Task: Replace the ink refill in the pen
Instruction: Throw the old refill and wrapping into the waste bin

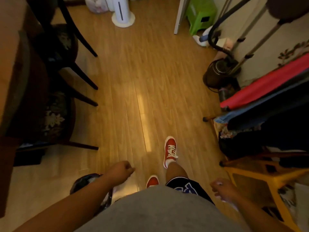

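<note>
**Hands carry nothing; pen out of sight**

While the person stands on the wood floor (133, 81), the left hand (121, 169) is a loose fist — nothing visible in it. Right hand (221, 188) fingers curl, blurred, apparently holding nothing. Pen: unseen.

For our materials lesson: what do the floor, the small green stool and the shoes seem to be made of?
Floor: wood or wood-look laminate, semi-glossy; plank seams, grain, a light streak. Green stool: likely moulded plastic; uniform bright colour, smooth. Shoes: probably red canvas, matte, with white laces and soles.
</note>
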Available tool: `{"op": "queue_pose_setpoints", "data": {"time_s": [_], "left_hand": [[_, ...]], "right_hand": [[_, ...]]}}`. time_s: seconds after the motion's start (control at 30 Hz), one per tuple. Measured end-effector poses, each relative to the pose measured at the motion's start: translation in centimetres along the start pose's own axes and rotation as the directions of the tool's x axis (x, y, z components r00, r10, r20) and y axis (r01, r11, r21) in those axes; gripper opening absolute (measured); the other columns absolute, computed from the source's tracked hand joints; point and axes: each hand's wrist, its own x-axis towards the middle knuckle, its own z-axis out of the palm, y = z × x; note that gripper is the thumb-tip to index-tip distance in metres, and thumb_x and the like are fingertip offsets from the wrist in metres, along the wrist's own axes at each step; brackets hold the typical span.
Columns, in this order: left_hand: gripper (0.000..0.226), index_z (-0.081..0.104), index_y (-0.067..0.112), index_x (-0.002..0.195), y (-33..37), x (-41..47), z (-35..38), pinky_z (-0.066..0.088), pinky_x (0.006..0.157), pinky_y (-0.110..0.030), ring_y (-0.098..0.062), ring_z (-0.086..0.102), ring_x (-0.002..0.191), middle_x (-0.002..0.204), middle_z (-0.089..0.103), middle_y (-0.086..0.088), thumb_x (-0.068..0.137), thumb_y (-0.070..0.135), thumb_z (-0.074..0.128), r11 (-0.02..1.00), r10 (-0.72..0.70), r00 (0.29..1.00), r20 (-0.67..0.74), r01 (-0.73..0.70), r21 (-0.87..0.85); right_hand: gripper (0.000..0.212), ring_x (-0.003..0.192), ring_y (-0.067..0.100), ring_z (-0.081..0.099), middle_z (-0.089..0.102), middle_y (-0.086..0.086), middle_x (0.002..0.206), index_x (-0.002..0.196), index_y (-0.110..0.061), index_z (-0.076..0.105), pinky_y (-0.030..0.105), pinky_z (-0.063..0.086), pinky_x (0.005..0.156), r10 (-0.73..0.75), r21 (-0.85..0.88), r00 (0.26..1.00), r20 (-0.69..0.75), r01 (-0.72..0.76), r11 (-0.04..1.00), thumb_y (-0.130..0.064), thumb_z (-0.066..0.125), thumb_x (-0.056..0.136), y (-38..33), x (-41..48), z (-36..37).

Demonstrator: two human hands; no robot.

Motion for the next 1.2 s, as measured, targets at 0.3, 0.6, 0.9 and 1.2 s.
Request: {"op": "queue_pose_setpoints", "data": {"time_s": [0.3, 0.6, 0.9, 1.2], "left_hand": [[0.021, 0.063, 0.015, 0.084, 8.8, 6.1, -8.1, 0.057, 0.071, -0.037, -0.021, 0.069, 0.077, 0.08, 0.071, -0.004, 0.092, 0.034, 0.057, 0.963, -0.091, 0.983, -0.157, 0.047, -0.266], [0.025, 0.057, 0.022, 0.071, 6.7, 8.0, -13.2, 0.052, 0.073, -0.036, -0.019, 0.062, 0.074, 0.076, 0.066, -0.003, 0.09, 0.038, 0.06, 0.861, -0.362, 0.919, -0.158, 0.265, -0.434], [0.027, 0.064, 0.006, 0.094, 6.1, 15.6, -23.6, 0.052, 0.069, -0.03, -0.022, 0.067, 0.077, 0.087, 0.071, -0.011, 0.092, 0.032, 0.059, 0.772, -0.429, 0.894, -0.132, 0.287, -0.567], [0.021, 0.061, 0.016, 0.08, 10.3, 22.7, -39.9, 0.049, 0.068, -0.032, -0.02, 0.062, 0.072, 0.081, 0.067, -0.007, 0.091, 0.033, 0.059, 0.818, -0.344, 0.921, -0.182, 0.199, -0.54]], "right_hand": [[0.016, 0.059, 0.022, 0.057, 0.063, 0.012, 0.074, 0.086, -0.004, 0.062, 0.026, 0.044, 0.051, -0.06, -0.265, 0.994, 0.09, 0.082, 0.961, -0.018, 0.057, 0.093, -15.4, 10.3, -8.5], [0.015, 0.067, 0.021, 0.062, 0.066, 0.009, 0.078, 0.083, -0.01, 0.063, 0.029, 0.044, 0.06, -0.301, -0.43, 0.922, 0.241, 0.38, 0.819, -0.022, 0.06, 0.092, -39.6, 15.5, -9.5], [0.013, 0.072, 0.016, 0.063, 0.068, 0.007, 0.087, 0.088, -0.013, 0.065, 0.024, 0.044, 0.056, -0.386, -0.452, 0.87, 0.306, 0.489, 0.746, -0.022, 0.058, 0.094, -59.9, 17.7, -6.0], [0.016, 0.064, 0.019, 0.059, 0.068, 0.013, 0.084, 0.092, -0.005, 0.066, 0.027, 0.044, 0.055, -0.313, -0.459, 0.93, 0.193, 0.367, 0.809, -0.019, 0.058, 0.094, -70.0, 20.8, -9.5]]}}
